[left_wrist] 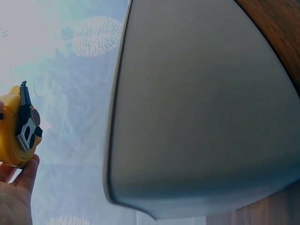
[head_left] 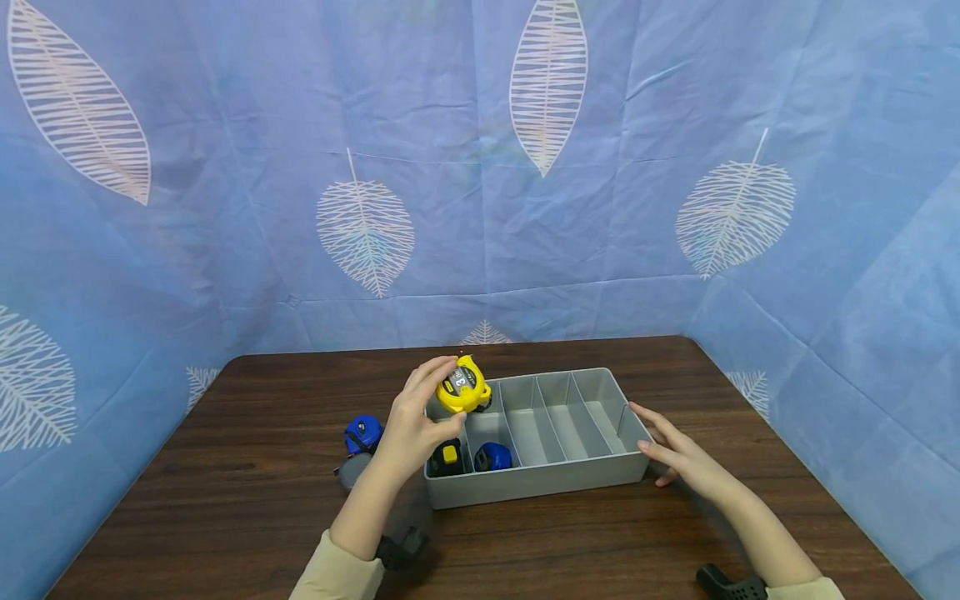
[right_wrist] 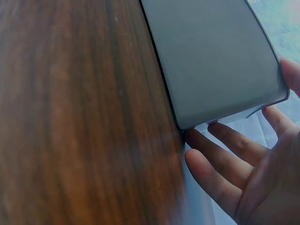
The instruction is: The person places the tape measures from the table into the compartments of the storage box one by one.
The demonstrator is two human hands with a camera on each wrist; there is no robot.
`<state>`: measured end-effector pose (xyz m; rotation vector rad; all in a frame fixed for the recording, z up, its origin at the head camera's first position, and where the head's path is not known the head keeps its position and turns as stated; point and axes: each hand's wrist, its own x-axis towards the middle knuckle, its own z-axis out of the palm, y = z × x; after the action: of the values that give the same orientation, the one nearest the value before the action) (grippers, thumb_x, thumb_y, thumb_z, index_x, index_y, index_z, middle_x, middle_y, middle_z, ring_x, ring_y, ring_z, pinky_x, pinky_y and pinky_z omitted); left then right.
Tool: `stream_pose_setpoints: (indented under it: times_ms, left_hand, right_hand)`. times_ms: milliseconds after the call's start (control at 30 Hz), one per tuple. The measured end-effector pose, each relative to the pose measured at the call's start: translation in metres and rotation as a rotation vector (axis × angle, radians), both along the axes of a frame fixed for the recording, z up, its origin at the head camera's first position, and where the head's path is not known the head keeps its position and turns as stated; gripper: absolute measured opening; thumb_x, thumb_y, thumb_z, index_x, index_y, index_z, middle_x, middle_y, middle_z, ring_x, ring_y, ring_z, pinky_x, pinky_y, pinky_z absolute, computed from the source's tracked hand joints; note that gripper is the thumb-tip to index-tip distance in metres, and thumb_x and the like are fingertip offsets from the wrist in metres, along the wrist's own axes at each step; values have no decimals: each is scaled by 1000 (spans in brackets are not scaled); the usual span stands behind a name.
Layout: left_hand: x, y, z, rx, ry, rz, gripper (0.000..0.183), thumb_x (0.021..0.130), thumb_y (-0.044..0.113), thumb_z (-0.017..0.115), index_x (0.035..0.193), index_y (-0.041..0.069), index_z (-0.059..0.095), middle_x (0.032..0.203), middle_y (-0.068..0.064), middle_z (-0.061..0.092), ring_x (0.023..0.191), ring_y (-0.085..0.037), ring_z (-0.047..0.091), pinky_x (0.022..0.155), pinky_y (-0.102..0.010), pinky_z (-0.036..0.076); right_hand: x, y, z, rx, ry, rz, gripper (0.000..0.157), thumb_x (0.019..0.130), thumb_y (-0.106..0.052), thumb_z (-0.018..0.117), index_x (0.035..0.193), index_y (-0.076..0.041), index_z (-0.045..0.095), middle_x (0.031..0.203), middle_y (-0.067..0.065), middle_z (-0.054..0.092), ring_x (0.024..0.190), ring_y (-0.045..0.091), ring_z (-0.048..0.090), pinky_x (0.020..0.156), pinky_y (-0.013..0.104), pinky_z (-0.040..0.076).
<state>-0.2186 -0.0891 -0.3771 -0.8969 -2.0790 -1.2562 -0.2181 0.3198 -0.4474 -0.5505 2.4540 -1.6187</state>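
My left hand (head_left: 411, 425) holds a yellow tape measure (head_left: 461, 387) between thumb and fingers, raised over the left end of a grey divided tray (head_left: 540, 487). In the left wrist view, the tape measure (left_wrist: 10, 129) shows its dark clip side. A black tape measure with a yellow button (head_left: 448, 457) lies in the leftmost front section. Beside it, one divider over, sits a blue tape measure (head_left: 492, 456). At the tray's right end my right hand (head_left: 693, 465) touches the wall with extended fingers, its thumb at the rim near the front corner (right_wrist: 281, 96).
Left of the tray, on the dark wooden table (head_left: 247, 467), lie another blue tape measure (head_left: 363, 433) and a grey rounded object (head_left: 353, 472), partly behind my left forearm. Blue cloth with white leaf prints (head_left: 450, 208) hangs around the table's back and sides.
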Motion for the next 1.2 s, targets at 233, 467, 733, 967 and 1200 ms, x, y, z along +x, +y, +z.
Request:
stream_pose_setpoints:
  times_ms: [233,467,733,967,1200]
  left_hand:
    - [-2,7,0,17,10,-16,69,73,-5,77,136,6,52,138,-7,48,124,-21,46,94,-37,46]
    - [-3,14,1,3,28,-21,70,71,-4,78,136,4,52,138,-6,48,123,-21,46,94,-36,47]
    - [-4,22,-1,-4,20,-31,70,70,-3,79,135,5,54,137,-6,48,122,-20,47,92,-34,48]
    - [-2,29,-1,-25,-2,-18,67,71,0,80,133,4,55,136,-3,49,122,-18,46,95,-43,44]
    - [-3,36,-3,-35,-15,-45,67,71,-1,79,133,4,55,136,-2,49,119,-17,46,92,-31,48]
  right_hand:
    - [0,0,1,1,2,3,60,103,-16,40,154,-11,10,156,23,-6,131,60,8,64,49,51]
    - [0,0,1,1,6,5,60,103,-16,39,154,-10,10,156,23,-6,131,61,8,64,49,51]
    - [0,1,1,-5,11,15,60,103,-15,39,154,-9,9,156,23,-7,132,60,6,63,51,51]
    - [0,1,0,1,16,17,59,103,-15,39,155,-11,10,156,23,-7,132,60,5,62,50,52]
    - [1,1,0,-3,14,12,60,103,-15,40,154,-11,10,156,23,-7,131,61,6,63,50,51]
